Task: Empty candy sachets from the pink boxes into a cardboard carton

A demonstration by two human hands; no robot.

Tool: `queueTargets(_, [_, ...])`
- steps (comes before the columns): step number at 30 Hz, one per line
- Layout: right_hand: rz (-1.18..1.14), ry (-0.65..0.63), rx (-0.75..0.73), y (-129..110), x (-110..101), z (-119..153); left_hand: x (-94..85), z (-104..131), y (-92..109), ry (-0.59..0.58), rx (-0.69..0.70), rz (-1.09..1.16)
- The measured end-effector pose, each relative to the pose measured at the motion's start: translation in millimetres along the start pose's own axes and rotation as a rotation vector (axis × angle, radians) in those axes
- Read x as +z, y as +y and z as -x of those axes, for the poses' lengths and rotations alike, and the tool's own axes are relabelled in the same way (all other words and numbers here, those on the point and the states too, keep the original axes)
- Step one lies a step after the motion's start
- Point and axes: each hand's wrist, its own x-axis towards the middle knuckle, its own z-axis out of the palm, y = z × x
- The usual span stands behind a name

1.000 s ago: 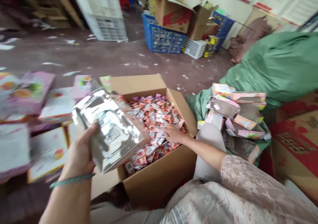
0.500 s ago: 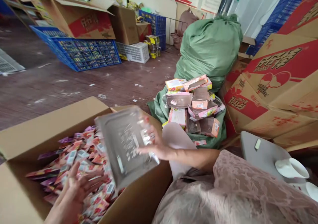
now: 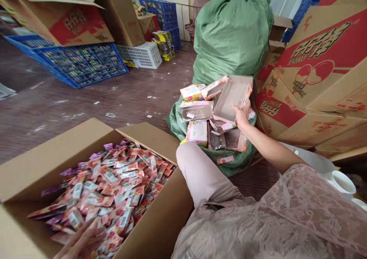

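My right hand [image 3: 243, 115] grips the edge of an empty candy box [image 3: 232, 98] with a clear window and a pink printed side. That box is tilted over a heap of similar windowed boxes [image 3: 197, 132] on a green sack [image 3: 177, 117]. My left hand [image 3: 82, 241] is low in the open cardboard carton [image 3: 160, 213], its fingers stretched over a mass of small red and purple wrapped candies [image 3: 114, 182]. Part of this hand lies past the bottom edge of the view. I see nothing held in it.
A full, tied green sack [image 3: 232, 33] stands behind the heap. Printed cartons [image 3: 318, 67] are stacked at the right beside a grey stool [image 3: 309, 157] with a white cup [image 3: 342, 182]. A blue crate [image 3: 86, 65] holds a carton at the back left.
My right hand has carried the box from above the candy carton rightward to the heap. My left hand has moved lower in the view, onto the candies.
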Motion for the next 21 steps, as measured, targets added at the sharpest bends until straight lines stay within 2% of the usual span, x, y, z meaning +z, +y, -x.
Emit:
queueTargets(3, [0.091,-0.074,-0.039,-16,34,-24,2.9,9,6,-0.042,-0.176,0.063])
queueTargets(7, [0.362,-0.092,0.219,-29,70,-55,1.2,13,1,-0.072,-0.205,0.072])
queueTargets(9, [0.411,-0.085,0.257,-33,77,-65,-4.1,12,-7,-0.072,-0.207,0.078])
queueTargets(10, [0.429,-0.08,0.212,-35,79,-68,-7.8,10,-12,-0.077,-0.209,0.078])
queueTargets(12, [0.549,-0.097,-0.016,-43,85,-71,-15.8,5,-23,-0.107,-0.201,0.065])
queueTargets(13, [0.642,-0.132,-0.175,-47,89,-70,-19.4,2,-28,-0.124,-0.186,0.055])
queueTargets(15, [0.856,-0.289,-0.428,-53,99,-67,-24.1,-3,-37,-0.143,-0.156,0.033])
queueTargets(16, [0.96,-0.393,-0.47,-55,105,-66,-24.6,-3,-41,-0.126,-0.152,0.02])
queueTargets(18, [1.119,-0.562,-0.414,-53,118,-66,-22.3,-1,-45,-0.074,-0.147,0.011])
queueTargets(19, [1.177,-0.601,-0.376,-49,123,-69,-20.1,3,-47,-0.049,-0.147,0.011])
queueTargets(21, [1.248,-0.599,-0.338,-42,132,-80,-15.6,13,-47,-0.027,-0.133,0.006])
